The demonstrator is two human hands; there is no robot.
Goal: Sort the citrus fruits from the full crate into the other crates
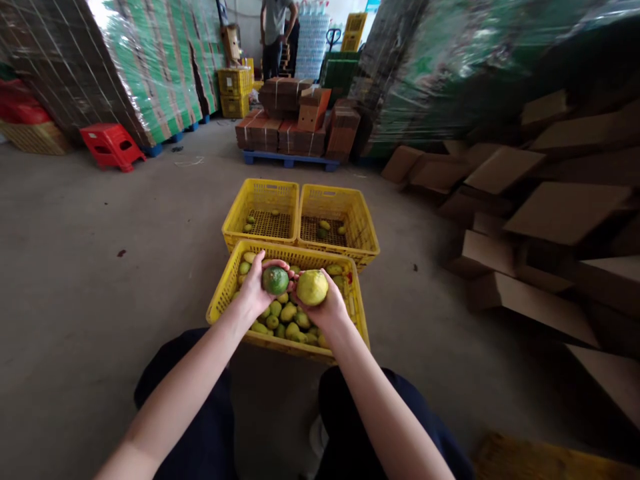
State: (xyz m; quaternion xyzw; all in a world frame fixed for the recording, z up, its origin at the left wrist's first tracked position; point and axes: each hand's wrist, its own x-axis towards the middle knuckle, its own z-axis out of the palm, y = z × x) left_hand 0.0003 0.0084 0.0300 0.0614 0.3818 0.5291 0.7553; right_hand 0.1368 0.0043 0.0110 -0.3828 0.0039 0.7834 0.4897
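A dark green lemon [275, 280] with a pale scuffed patch rests in my left hand [254, 288], the fingers curled under it. Beside it my right hand [330, 308] holds a larger yellow lemon [313, 287]. Both hands are raised over a yellow plastic crate [287, 345], their fingertips close together. Several green and yellow lemons [289, 311] lie in that crate, partly hidden by my hands. Just behind it stand two more yellow crates, the left one [235, 217] and the right one [370, 227], each with a few lemons on its floor.
A blue pallet [290, 160] with bundled flat cardboard [300, 137] stands ahead. Open cardboard boxes [500, 167] pile up at right. A red stool [113, 145] is at left beside wrapped green stacks [160, 60]. A person [275, 30] stands at the back.
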